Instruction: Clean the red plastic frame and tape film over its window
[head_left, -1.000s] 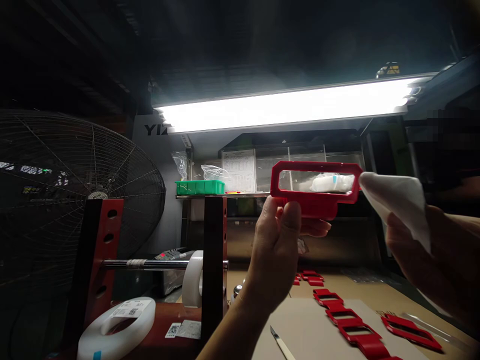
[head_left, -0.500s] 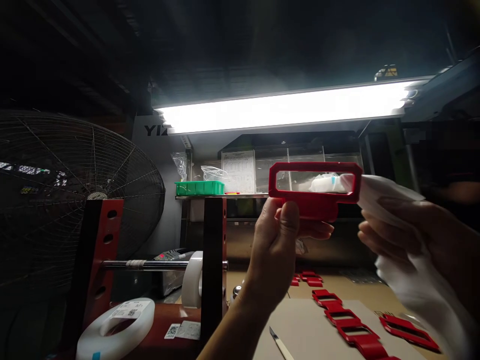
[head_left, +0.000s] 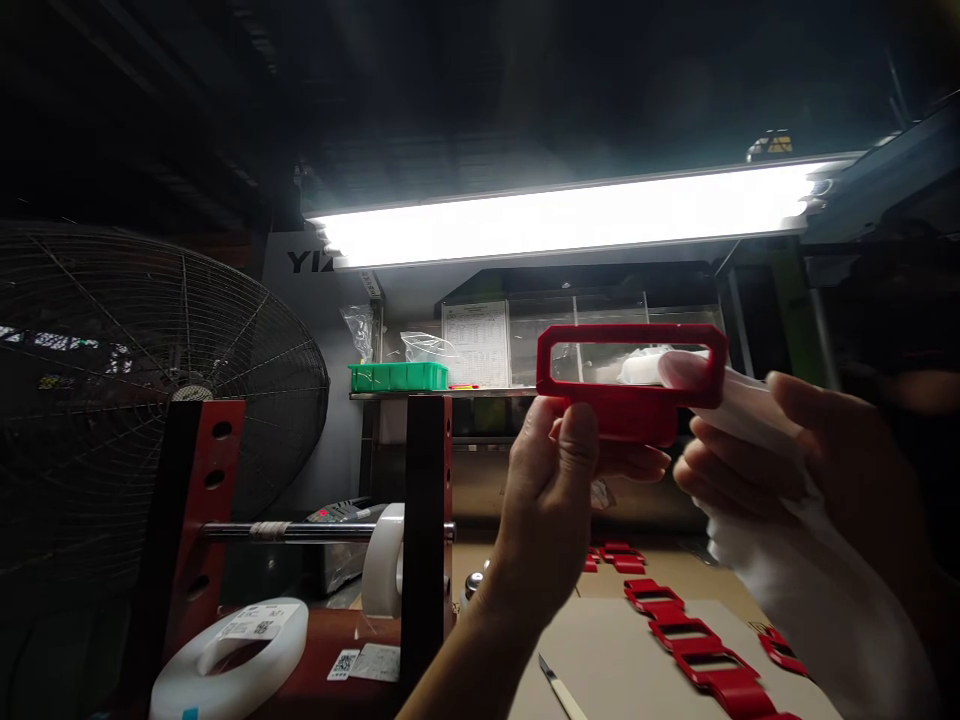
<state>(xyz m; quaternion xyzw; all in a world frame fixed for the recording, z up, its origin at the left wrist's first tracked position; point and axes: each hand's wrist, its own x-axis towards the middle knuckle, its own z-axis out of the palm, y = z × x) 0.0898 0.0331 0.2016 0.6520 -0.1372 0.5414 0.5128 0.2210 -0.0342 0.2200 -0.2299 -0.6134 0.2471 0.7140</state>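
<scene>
Dim workshop: bright tube light (head_left: 570, 215) overhead, big wire fan (head_left: 142, 390) left, shelf with green bin (head_left: 398, 376).

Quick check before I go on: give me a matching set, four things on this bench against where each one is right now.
Things:
1. red frame
2. white cloth
3. green bin
4. knife

Places:
A. on the back shelf
B. lying flat on the grey board
C. in the left hand, held up under the lamp
D. in the right hand, against the frame's right end

Pairs: 1-C, 2-D, 3-A, 4-B
</scene>
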